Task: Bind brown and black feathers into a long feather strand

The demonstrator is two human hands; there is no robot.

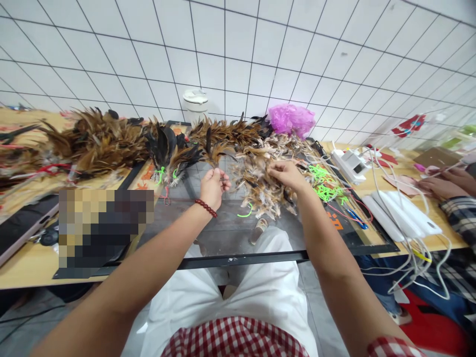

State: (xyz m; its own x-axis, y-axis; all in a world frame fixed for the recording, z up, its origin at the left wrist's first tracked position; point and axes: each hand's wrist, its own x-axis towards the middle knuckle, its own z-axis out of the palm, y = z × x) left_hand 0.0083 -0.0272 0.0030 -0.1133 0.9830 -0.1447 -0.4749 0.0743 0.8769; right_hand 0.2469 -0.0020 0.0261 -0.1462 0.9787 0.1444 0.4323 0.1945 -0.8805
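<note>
My left hand [212, 187], with a red bead bracelet on the wrist, is closed in a pinch on the quills of a small brown feather bunch [214, 151] above the glass tabletop [226, 233]. To its right, my right hand [285, 174] reaches into a loose heap of pale brown feathers [260, 186], fingers curled and pinching among them; what they hold is hidden. Tied bundles of dark feathers [167, 148] with green ties lie just left of my left hand.
Large brown feather piles [92, 141] cover the left table. A pink plastic bag [291, 120], a white jar [195, 104], green ties [327, 183], white power strips and cables [401, 213] lie around. Another person's hand [442, 186] rests far right. A blurred patch [106, 223] sits at the left.
</note>
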